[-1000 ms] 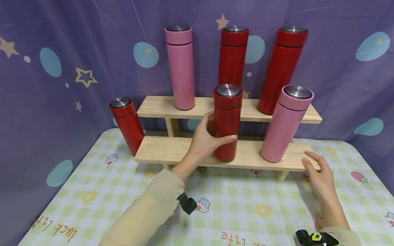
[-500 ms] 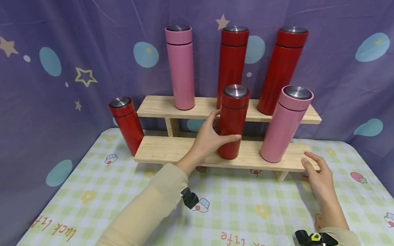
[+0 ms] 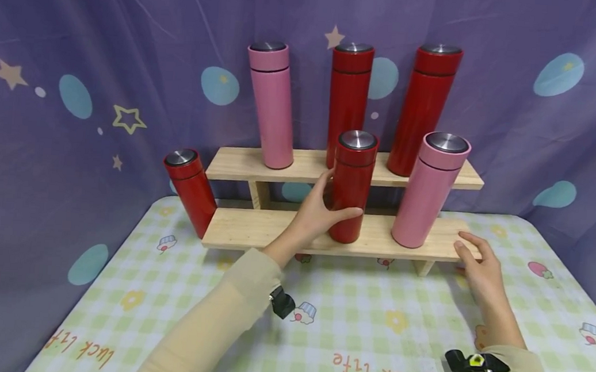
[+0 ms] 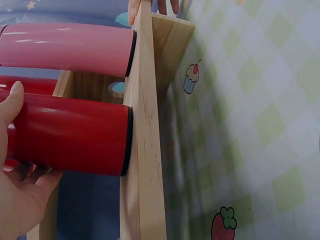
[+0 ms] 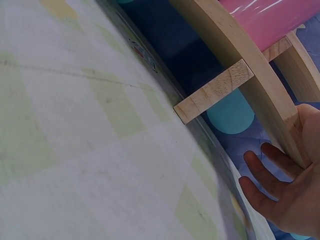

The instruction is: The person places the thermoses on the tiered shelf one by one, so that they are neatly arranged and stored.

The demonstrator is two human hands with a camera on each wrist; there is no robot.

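Observation:
My left hand grips a red thermos bottle with a steel-topped lid, thumb across its front and fingers behind. The bottle stands upright near the middle of the lower board of a two-tier wooden shelf. In the left wrist view, the red bottle's black base sits right at the board. To its right is a pink thermos on the same board. At that board's right end, my right hand holds the edge. The right wrist view shows this hand with several fingers below the board.
A pink thermos and two red ones, one central and one right, stand on the upper board. Another red thermos stands left of the shelf. A checked cloth covers the table; a purple curtain hangs behind.
My left hand has moved the red thermos right and slightly back along the lower board, then kept it there. The right hand stays at the board's end.

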